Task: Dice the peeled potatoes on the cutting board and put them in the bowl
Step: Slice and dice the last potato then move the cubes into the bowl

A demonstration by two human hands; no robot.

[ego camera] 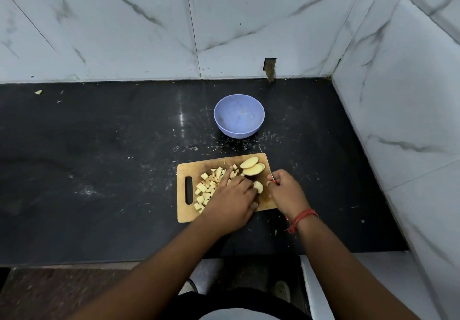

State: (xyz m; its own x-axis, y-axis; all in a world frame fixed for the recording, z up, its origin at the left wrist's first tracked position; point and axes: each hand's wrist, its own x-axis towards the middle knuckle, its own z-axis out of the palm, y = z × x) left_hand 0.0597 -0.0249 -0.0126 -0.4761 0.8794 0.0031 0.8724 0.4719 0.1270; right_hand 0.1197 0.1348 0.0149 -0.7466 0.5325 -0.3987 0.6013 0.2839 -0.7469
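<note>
At frame centre, the left hand (234,196) rests with straight fingers on pale diced potato cubes (207,188); the right hand (286,190) grips a red-handled knife (273,180) over the wooden cutting board (185,214).

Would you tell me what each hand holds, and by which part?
Right hand grips the knife by its red handle; left hand rests on potato pieces, gripping nothing visible.
</note>
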